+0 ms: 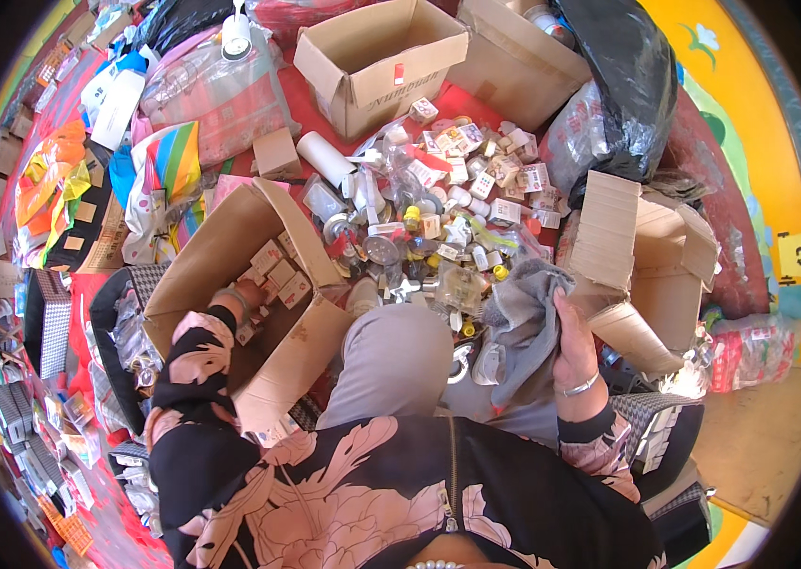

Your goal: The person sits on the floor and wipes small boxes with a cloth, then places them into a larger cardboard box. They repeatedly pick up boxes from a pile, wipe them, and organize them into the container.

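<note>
My left hand (247, 300) reaches down into an open cardboard box (310, 346) at my left knee. It is beside several small white cartons (279, 277) at the bottom; its fingers are too hidden to show whether they grip one. On the other side, my right hand (575, 343) is closed on a grey cloth (526, 318), which hangs in folds over my right leg. Between the two hands lies a loose heap of small cartons (507, 212), clear plastic pieces (382, 250) and yellow-capped bottles (411, 217).
Two cardboard boxes (386, 81) (514, 62) stand behind the heap, and a third open box (671, 247) is at the right. A black plastic bag (623, 85) bulges at the far right. Houndstooth-patterned bins (48, 318) and a rainbow-striped bag (168, 180) sit at the left.
</note>
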`<state>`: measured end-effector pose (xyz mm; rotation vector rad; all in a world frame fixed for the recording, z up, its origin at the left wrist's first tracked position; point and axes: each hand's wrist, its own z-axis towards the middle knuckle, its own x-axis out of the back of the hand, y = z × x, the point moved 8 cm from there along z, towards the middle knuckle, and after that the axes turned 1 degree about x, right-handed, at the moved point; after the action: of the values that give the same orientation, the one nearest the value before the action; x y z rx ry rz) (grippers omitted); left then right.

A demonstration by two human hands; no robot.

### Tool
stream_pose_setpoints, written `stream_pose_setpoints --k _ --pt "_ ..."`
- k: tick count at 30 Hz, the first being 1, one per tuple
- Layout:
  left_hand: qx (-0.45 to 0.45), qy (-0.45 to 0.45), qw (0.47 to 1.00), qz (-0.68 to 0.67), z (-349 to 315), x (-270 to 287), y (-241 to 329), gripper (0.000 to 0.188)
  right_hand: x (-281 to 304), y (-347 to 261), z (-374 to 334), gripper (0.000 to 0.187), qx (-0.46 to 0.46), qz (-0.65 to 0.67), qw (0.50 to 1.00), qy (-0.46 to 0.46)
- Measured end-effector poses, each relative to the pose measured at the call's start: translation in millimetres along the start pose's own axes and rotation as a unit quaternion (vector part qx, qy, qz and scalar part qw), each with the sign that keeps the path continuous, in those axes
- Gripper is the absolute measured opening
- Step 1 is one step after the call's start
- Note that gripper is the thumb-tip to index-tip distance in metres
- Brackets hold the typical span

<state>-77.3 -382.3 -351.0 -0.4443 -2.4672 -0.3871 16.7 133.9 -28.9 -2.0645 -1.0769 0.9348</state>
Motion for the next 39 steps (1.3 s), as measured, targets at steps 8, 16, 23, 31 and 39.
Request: stream_pose_setpoints --k 8,16,23,31,39 --pt "0.057 0.178 0.962 0.197 -115.9 238.4 105.2 0.027 34.8 -1.9 -19.7 0.031 0.037 0.179 0.983 0.02" --pt "-0.043 0.213 0.971 0.099 -42.1 341.8 261.4 0.032 22.2 -4.1 -22.4 0.037 -0.005 0.186 0.981 -0.055" --pt "-0.051 0.263 0.963 -0.025 165.1 319.2 276.7 0.045 61.1 -16.2 -22.6 0.039 -0.032 0.187 0.982 0.02" --pt "0.1 0.2 0.967 -0.122 256.6 302.4 268.2 0.07 88.9 -19.8 -4.7 0.045 -0.05 0.217 0.974 0.045" --pt "0.216 0.222 0.933 -0.182 287.9 282.3 230.0 0.093 82.3 -20.5 13.7 0.056 -0.071 0.123 0.988 0.068"
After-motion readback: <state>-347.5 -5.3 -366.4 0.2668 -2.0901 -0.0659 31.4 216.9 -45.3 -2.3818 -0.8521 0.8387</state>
